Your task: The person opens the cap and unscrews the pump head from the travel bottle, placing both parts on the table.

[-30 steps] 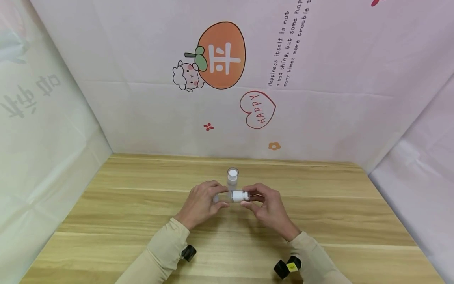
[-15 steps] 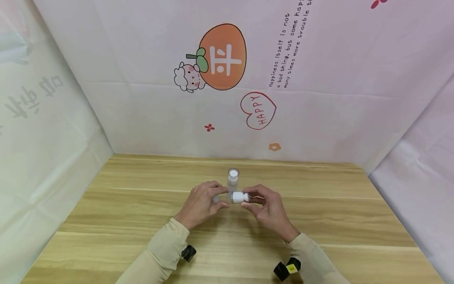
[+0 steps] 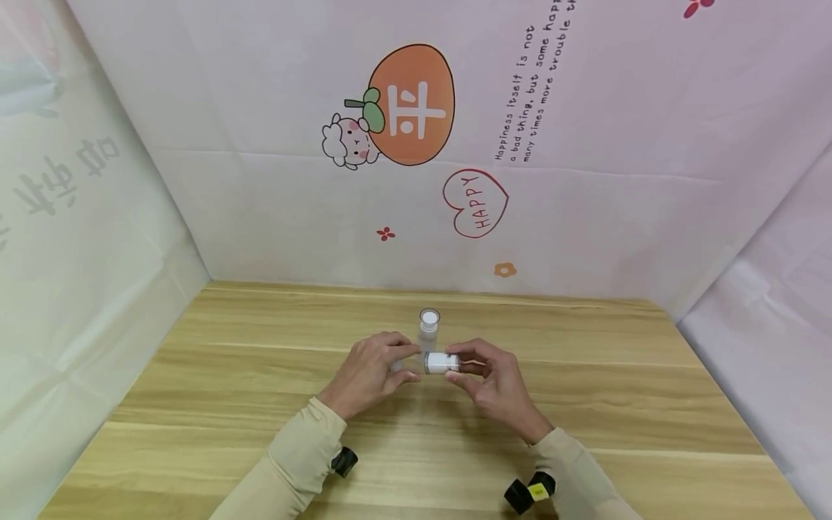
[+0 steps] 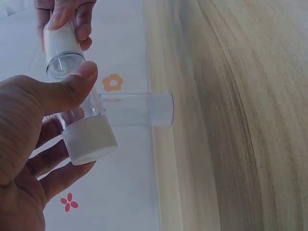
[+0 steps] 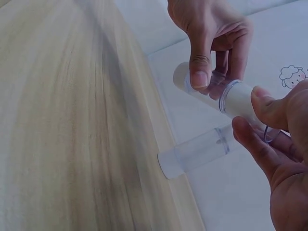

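Note:
Both hands hold one small clear plastic bottle (image 4: 91, 103), level and above the table. My left hand (image 3: 372, 370) grips its clear body near the white base (image 4: 90, 139), thumb on one side and fingers on the other. At the opposite end, my right hand (image 3: 495, 377) pinches the white top section (image 3: 442, 362), which sits within a clear outer shell. A dark ring circles the joint between body and top. Just beyond the hands, a second bottle (image 3: 428, 328) of like shape stands upright on its white base; its top is hidden in the right wrist view.
The wood-grain table (image 3: 416, 448) spreads out around the hands. A pale printed cloth backdrop (image 3: 292, 217) rises at its far edge, with more cloth at the left and right. Black wrist cameras (image 3: 344, 462) sit below both hands.

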`<action>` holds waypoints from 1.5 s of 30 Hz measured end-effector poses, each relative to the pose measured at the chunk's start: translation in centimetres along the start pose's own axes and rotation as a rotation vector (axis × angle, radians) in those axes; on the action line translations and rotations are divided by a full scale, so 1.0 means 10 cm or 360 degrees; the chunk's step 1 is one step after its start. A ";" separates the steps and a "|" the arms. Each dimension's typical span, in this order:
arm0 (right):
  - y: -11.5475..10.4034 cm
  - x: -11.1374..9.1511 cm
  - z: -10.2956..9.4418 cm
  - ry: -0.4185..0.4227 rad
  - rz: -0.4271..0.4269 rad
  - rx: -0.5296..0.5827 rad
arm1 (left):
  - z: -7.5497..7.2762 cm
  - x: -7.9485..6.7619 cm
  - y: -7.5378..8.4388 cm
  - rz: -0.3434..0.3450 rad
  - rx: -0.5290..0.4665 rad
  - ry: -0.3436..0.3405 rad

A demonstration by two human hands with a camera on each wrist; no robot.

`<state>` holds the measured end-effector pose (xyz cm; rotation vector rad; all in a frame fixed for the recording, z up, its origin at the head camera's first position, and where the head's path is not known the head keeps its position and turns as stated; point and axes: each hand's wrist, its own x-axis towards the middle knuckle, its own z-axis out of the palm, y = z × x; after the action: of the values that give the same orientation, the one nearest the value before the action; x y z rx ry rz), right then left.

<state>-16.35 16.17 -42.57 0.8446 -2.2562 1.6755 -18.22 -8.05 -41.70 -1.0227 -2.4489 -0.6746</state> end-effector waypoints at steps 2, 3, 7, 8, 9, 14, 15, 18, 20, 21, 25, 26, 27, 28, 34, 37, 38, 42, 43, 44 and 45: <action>-0.01 0.01 -0.01 -0.0013 0.0001 -0.0008 | 0.00 0.00 0.00 0.0020 0.0019 -0.0001; -0.02 0.01 -0.02 -0.0022 0.0003 -0.0012 | 0.00 0.00 0.00 0.0030 0.0024 0.0000; -0.04 0.03 -0.04 -0.0057 0.0006 -0.0050 | 0.02 0.01 -0.01 0.0061 0.0041 0.0008; -0.04 0.03 -0.05 -0.0064 0.0004 -0.0063 | 0.02 0.01 -0.01 0.0068 0.0046 0.0009; -0.05 0.03 -0.05 -0.0072 0.0000 -0.0073 | 0.02 0.01 -0.01 0.0074 0.0050 0.0007; -0.06 0.03 -0.07 -0.0098 -0.0029 -0.0114 | 0.03 0.02 0.00 0.0100 0.0070 0.0009; -0.06 0.04 -0.07 -0.0102 -0.0036 -0.0119 | 0.03 0.02 0.00 0.0103 0.0072 0.0009; -0.08 0.04 -0.07 -0.0114 -0.0055 -0.0158 | 0.02 0.02 0.01 0.0105 0.0075 0.0007; -0.10 0.05 -0.07 -0.0118 -0.0073 -0.0205 | 0.02 0.02 0.01 0.0099 0.0076 0.0001; -0.11 0.05 -0.07 -0.0119 -0.0084 -0.0234 | 0.02 0.02 0.01 0.0093 0.0074 -0.0004; -0.15 0.06 -0.06 -0.0110 -0.0174 -0.0356 | 0.02 0.02 0.02 0.0056 0.0044 -0.0020; -0.16 0.06 -0.06 -0.0103 -0.0200 -0.0380 | 0.02 0.02 0.02 0.0043 0.0031 -0.0022; -0.17 0.06 -0.05 -0.0093 -0.0226 -0.0400 | 0.02 0.02 0.02 0.0029 0.0017 -0.0022; -0.17 0.05 -0.04 -0.0080 -0.0253 -0.0419 | 0.01 0.02 0.02 0.0017 0.0002 -0.0020; -0.17 0.03 -0.01 0.0033 -0.0379 -0.0403 | 0.00 0.03 0.01 0.0000 -0.0062 0.0021; -0.15 0.02 0.00 0.0069 -0.0392 -0.0333 | -0.01 0.03 0.01 0.0014 -0.0072 0.0036; -0.14 0.02 -0.01 0.0074 -0.0387 -0.0309 | -0.01 0.04 0.00 0.0019 -0.0075 0.0038; -0.12 0.01 -0.04 0.0039 -0.0299 -0.0201 | -0.02 0.03 0.01 0.0033 -0.0099 0.0035; -0.12 0.01 -0.05 0.0026 -0.0270 -0.0183 | -0.02 0.03 0.01 0.0035 -0.0102 0.0032; -0.12 0.01 -0.05 0.0010 -0.0249 -0.0170 | -0.02 0.03 0.01 0.0038 -0.0107 0.0027; -0.12 0.01 -0.06 -0.0004 -0.0222 -0.0153 | -0.02 0.02 0.01 0.0038 -0.0111 0.0023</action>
<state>-15.85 16.48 -41.30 0.9575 -2.2037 1.4944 -18.27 -8.00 -41.35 -1.0684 -2.4123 -0.7614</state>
